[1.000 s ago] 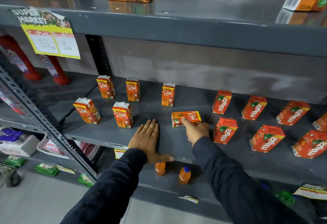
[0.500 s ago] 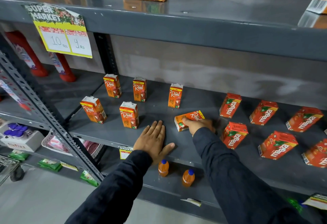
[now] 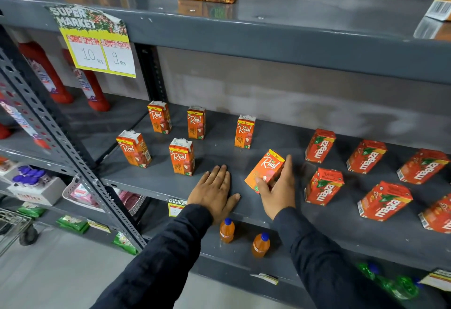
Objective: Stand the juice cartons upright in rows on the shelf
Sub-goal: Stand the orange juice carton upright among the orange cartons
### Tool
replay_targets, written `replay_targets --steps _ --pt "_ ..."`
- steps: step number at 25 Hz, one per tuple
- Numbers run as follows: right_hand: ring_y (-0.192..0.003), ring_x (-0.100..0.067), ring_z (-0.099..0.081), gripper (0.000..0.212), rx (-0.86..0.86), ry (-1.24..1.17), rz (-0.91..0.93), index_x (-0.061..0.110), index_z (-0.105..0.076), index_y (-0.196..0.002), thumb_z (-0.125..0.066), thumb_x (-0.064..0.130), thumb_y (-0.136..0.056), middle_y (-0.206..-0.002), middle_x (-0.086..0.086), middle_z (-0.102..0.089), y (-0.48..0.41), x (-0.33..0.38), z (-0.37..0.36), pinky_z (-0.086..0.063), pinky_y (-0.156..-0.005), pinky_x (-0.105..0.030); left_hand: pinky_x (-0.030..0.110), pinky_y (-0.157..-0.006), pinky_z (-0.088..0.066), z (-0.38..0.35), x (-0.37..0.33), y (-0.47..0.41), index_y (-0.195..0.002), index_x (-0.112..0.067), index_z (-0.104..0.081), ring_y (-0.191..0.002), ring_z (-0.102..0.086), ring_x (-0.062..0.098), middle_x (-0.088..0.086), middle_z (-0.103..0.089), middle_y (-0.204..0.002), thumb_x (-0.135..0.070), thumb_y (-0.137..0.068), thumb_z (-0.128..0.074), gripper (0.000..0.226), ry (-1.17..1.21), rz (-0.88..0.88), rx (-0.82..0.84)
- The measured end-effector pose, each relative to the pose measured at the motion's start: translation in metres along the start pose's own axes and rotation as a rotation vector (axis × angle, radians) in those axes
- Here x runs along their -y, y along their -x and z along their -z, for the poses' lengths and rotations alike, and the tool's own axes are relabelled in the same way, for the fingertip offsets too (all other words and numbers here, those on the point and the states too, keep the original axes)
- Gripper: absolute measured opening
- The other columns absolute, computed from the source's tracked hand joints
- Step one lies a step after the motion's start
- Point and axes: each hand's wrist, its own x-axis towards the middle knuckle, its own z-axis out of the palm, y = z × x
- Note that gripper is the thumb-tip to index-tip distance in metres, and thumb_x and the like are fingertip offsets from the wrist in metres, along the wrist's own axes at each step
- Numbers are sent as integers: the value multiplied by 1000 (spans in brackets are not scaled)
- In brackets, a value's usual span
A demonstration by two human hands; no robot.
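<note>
- Head view: a tilted Real carton [image 3: 266,170] is gripped by the right hand [image 3: 278,188], near the shelf [image 3: 268,213] front edge.
- Left hand [image 3: 212,192] is laid flat, fingers spread, holding nothing.
- Five Real cartons [image 3: 181,157] stand upright to the left; Maaza cartons [image 3: 323,186] lean on the right.

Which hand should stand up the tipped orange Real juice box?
The right hand, probably. Its fingers already wrap the tilted orange Real juice carton, so it only needs to finish tipping it upright. The left hand lies flat on the grey metal shelf, holding nothing.
</note>
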Motion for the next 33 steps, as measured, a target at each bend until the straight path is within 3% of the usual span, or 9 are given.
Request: replay_targets --steps 6,11,13,17,23,25,29,33 --pt "-112 -22 -61 100 121 -168 -102 21 -8 -150 -74 11 -77 -132 -9 -58 12 -5 16 -51 -94 -49 40 -118 2 0 0 1 -151 -9 -1 -146 8 23 10 5 -160 -63 -94 -7 79 -7 2 -9" --pt "-98 -2 -67 81 174 -293 2 25 -34 -142 -77 9 -74 -123 10 -61 26 6 28 -57 -75 -23 39 -117 3 0 -2 1 -151 -9 0 -146 8 23 10 6 -160 -64 -93 -5 80 -28 -3 -4" --pt "-98 0 -66 78 187 -308 39 26 -37 -140 -77 11 -74 -118 17 -61 27 13 31 -58 -77 -26 39 -116 3 1 -1 1 -151 -9 -1 -146 7 23 10 5 -160 -64 -93 -5 80 -29 1 -11" --pt "-99 -5 -67 77 200 -316 61 25 -37 -140 -76 11 -75 -120 11 -61 26 23 35 -58 -80 -33 39 -115 4 0 -1 0 -151 -10 0 -146 7 23 10 5 -160 -65 -93 -6 80 -30 0 -11" --pt "-97 3 -65 78 206 -301 55 28 -36 -139 -76 10 -75 -116 19 -59 19 23 31 -57 -73 -22 38 -115 5 -1 0 -1 -151 -10 0 -146 7 24 10 4 -160 -66 -93 -5 81 -26 1 -19" --pt "-98 2 -65 81 219 -291 49 31 -34 -140 -76 8 -75 -118 19 -58 15 22 26 -57 -75 -25 38 -114 6 -2 0 -1 -151 -10 0 -146 7 24 10 4 -160 -65 -93 -5 81 -22 -1 -25" --pt "-110 -10 -61 89 217 -192 65 32 -22 -146 -73 7 -78 -130 8 -53 6 18 7 -54 -92 -40 37 -113 7 -1 0 -1 -151 -10 0 -146 7 23 10 4 -160 -65 -93 -6 80 -16 1 -40" --pt "-120 -18 -55 79 234 -5 107 27 -26 -144 -71 15 -81 -139 -5 -49 -4 9 -10 -51 -96 -43 37 -112 8 0 -1 0 -151 -9 -1 -146 6 23 11 4 -160 -64 -94 -8 79 -14 2 -35"
